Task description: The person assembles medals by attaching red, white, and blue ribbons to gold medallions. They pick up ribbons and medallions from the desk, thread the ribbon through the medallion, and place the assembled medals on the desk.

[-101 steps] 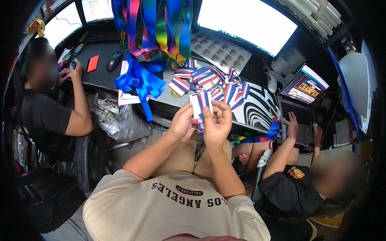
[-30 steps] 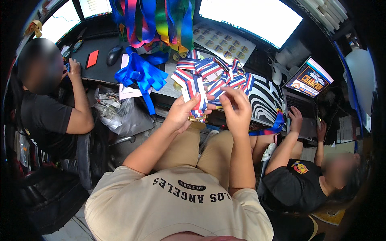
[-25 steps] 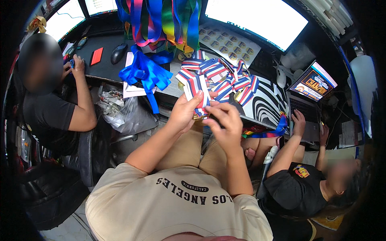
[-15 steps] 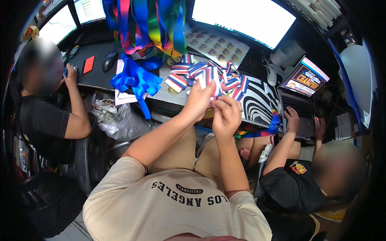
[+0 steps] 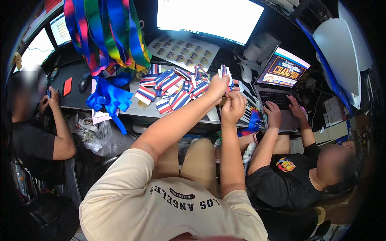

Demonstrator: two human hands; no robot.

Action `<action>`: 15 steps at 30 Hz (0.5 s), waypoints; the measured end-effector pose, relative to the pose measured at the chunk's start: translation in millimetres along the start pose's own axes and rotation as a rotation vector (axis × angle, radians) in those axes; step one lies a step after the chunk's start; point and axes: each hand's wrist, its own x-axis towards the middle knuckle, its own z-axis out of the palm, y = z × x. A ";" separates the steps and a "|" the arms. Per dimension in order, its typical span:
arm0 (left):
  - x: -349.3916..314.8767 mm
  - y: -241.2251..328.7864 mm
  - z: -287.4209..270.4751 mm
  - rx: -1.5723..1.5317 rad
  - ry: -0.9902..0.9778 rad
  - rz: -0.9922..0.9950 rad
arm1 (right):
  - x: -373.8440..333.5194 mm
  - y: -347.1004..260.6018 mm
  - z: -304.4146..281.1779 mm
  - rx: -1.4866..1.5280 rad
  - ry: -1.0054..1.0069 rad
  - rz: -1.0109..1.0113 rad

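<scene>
My left hand (image 5: 217, 86) is raised over the desk edge and pinches a folded red, white and blue striped ribbon (image 5: 225, 72), its end sticking up above my fingers. My right hand (image 5: 233, 107) is just below and right of it, fingers curled in toward the same ribbon; the part it touches is hidden. A pile of matching striped ribbons (image 5: 173, 88) lies on the desk to the left, with a gold medal (image 5: 142, 104) at its near edge.
Rainbow ribbons (image 5: 105, 35) hang at the upper left, and a blue ribbon bunch (image 5: 108, 98) drapes off the desk. A sheet of round stickers (image 5: 183, 50) lies under a bright monitor (image 5: 209, 18). A seated person types on a laptop (image 5: 279, 78) at right; another person sits at left.
Both my hands have lifted up and to the right, away from the pile, carrying one striped ribbon. The view has tilted with them.
</scene>
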 end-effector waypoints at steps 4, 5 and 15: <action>-2.1 -2.2 2.9 -0.013 -0.160 0.207 | -9.4 0.0 -0.6 0.108 0.083 0.223; -2.2 -1.3 2.2 0.035 -0.149 0.223 | -12.7 -0.8 0.6 0.217 0.077 0.335; 1.6 -1.9 -18.8 0.062 -0.123 0.288 | -25.5 10.2 1.7 0.843 -0.148 0.943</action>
